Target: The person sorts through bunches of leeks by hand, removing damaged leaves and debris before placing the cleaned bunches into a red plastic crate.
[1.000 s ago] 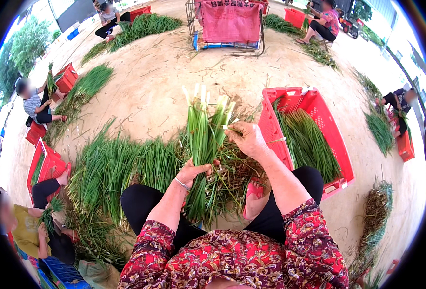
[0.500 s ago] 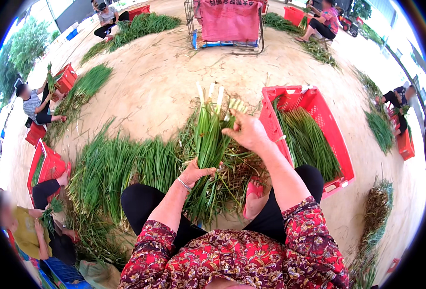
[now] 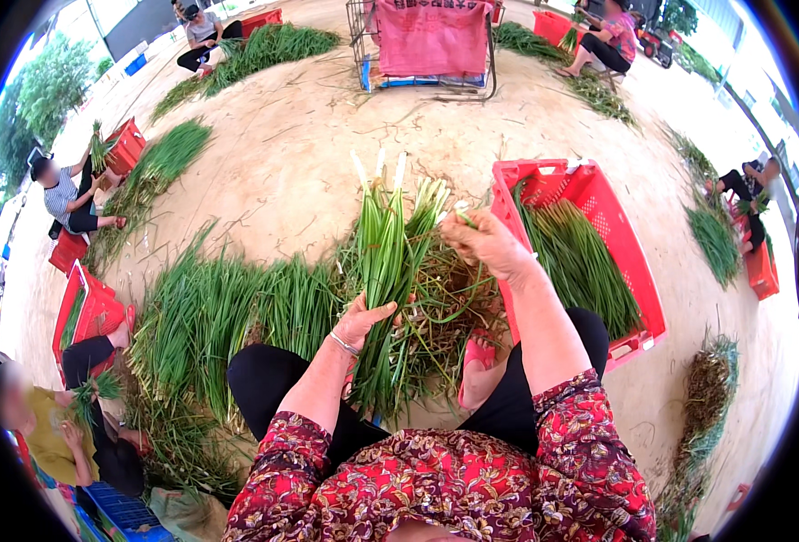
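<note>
While a bunch of green stalks (image 3: pixel 385 257) was gripped in the fingers of the left hand (image 3: pixel 361 325), its long axis was pointed pretty much straight ahead, white ends out front, leaves aimed back. It was held over a tangled leaf pile (image 3: pixel 467 294), left of a red crate (image 3: pixel 618 217). The right hand's (image 3: pixel 487 242) fingers were pinched on some small pale-green bit (image 3: pixel 462 211), kinda hard to make out.
</note>
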A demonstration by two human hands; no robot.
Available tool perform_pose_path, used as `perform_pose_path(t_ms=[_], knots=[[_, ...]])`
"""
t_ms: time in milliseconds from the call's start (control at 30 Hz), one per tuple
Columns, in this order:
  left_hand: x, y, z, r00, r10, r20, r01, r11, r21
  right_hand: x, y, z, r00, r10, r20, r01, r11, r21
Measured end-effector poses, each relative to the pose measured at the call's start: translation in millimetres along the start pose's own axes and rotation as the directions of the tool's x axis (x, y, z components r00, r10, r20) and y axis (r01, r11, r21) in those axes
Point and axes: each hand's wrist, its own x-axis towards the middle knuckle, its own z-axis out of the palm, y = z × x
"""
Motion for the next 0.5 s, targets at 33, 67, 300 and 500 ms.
perform_pose_path(t_ms=[33, 67, 300, 500], knots=[[2, 0, -2, 1.000, 0.017, 0.014, -0.017, 1.000, 0.006, -5, -7, -4, 0.997, -0.047, 0.058, 0.041, 0.994, 0.101], [3, 0, -3, 0.999, 0.034, 0.027, -0.034, 0.999, 0.012, -9, -13, -8, 0.989, -0.100, 0.112, 0.075, 0.976, 0.204], [10, -7, -9, 1.000, 0.008, -0.006, -0.008, 1.000, -0.017, -18, -32, -10, 0.987, -0.161, -0.023, 0.160, 0.931, 0.327], [9, -14, -7, 0.996, 0.082, 0.020, -0.084, 0.979, 0.188, 19, 13, 7, 0.908, -0.302, -0.290, -0.080, 0.554, -0.829]])
